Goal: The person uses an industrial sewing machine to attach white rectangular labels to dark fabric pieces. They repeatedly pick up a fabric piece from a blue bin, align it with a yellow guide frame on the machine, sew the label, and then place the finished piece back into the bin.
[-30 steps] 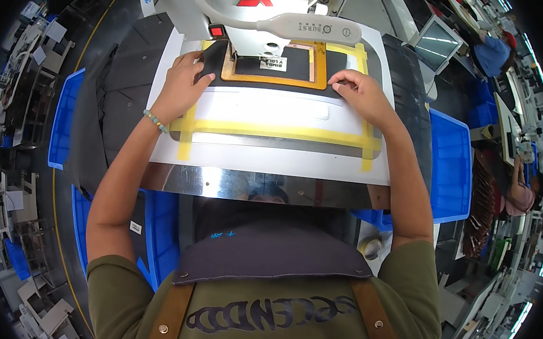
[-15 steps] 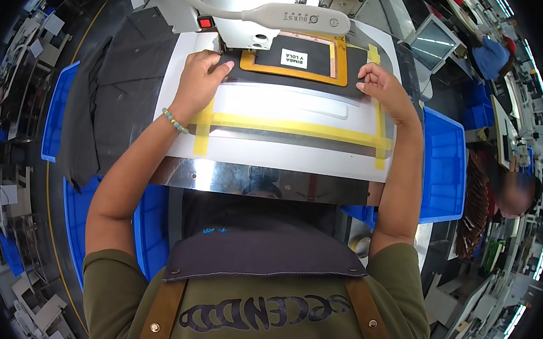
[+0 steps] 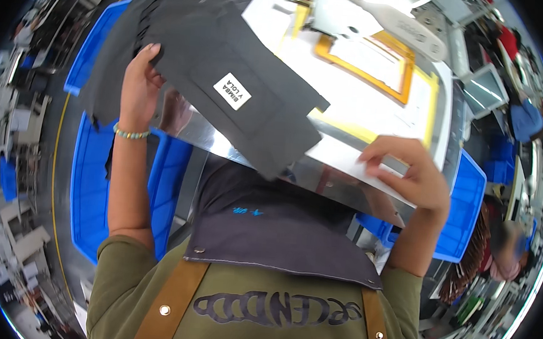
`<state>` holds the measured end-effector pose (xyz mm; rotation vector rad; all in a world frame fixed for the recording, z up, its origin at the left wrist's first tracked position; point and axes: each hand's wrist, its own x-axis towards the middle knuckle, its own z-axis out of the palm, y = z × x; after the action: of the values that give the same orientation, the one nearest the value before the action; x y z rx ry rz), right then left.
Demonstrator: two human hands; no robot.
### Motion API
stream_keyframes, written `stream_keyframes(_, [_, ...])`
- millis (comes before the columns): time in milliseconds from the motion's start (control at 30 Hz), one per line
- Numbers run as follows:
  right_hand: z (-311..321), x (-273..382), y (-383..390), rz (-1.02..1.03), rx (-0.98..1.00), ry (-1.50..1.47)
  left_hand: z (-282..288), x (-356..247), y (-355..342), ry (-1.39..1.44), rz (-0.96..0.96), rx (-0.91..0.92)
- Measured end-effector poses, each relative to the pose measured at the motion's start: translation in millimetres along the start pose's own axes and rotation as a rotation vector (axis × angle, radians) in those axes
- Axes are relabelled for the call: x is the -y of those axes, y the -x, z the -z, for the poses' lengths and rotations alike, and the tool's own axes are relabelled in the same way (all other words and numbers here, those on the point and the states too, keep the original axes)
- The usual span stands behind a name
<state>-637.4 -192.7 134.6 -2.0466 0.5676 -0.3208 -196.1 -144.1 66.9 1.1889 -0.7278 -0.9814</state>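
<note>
A dark grey fabric panel (image 3: 196, 70) with a white rectangular label (image 3: 232, 91) hangs tilted over the table's front left, its lower corner past the metal edge. My left hand (image 3: 142, 78) grips the panel's left side, thumb on top and the other fingers partly hidden beneath. My right hand (image 3: 410, 170) hovers near the table's front right, thumb and forefinger slightly apart with nothing visible between them. Beyond it, an orange-yellow rectangular frame (image 3: 407, 72) lies on the white work surface (image 3: 342, 152), beneath the machine's head (image 3: 342, 14).
Yellow tape strips (image 3: 350, 128) mark the white sheet. A shiny metal strip (image 3: 202, 130) forms the front edge. Blue bins stand at the left (image 3: 91, 182) and right (image 3: 463, 214). More dark fabric (image 3: 111, 83) drapes off the left side. People sit at benches on the right.
The labelled panel has come out from under the frame and moved left and toward me in my left hand. My right hand has drawn back toward me. The view has turned.
</note>
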Motion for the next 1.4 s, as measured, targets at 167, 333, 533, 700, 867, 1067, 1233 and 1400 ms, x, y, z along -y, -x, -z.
stream_keyframes(167, [15.4,-37.7,-20.2,-0.131,-0.405,0.275,15.4,15.7,10.9,-0.487,-0.064,-0.005])
stream_keyframes(333, [-12.5,-83.7,-37.7,-0.041,-0.535,0.573,-3.8,27.8,23.1,-0.522,-0.25,-0.122])
stream_keyframes(533, [-15.4,-88.7,-37.4,0.031,-0.488,0.763,41.4,15.4,37.9,0.116,-0.281,-0.212])
stream_keyframes(700, [-12.1,-82.0,-34.6,-0.017,-0.431,0.682,159.1,1.9,76.3,0.146,-0.38,-0.589])
stream_keyframes(867, [-7.8,-90.8,-33.3,0.016,-0.412,0.761,299.4,59.7,125.6,0.006,-0.31,-1.053])
stream_keyframes(1067, [-7.3,-100.4,-30.5,0.013,-0.422,0.749,373.0,155.6,144.9,-0.153,0.252,-1.255])
stream_keyframes(1233, [-7.7,-93.8,-27.0,-0.099,-0.428,0.719,381.5,206.2,136.8,-0.411,0.22,-1.164])
stream_keyframes(1400, [-4.8,-94.1,-36.6,-0.054,-0.402,0.78,411.6,220.7,145.8,-0.377,0.083,-1.21])
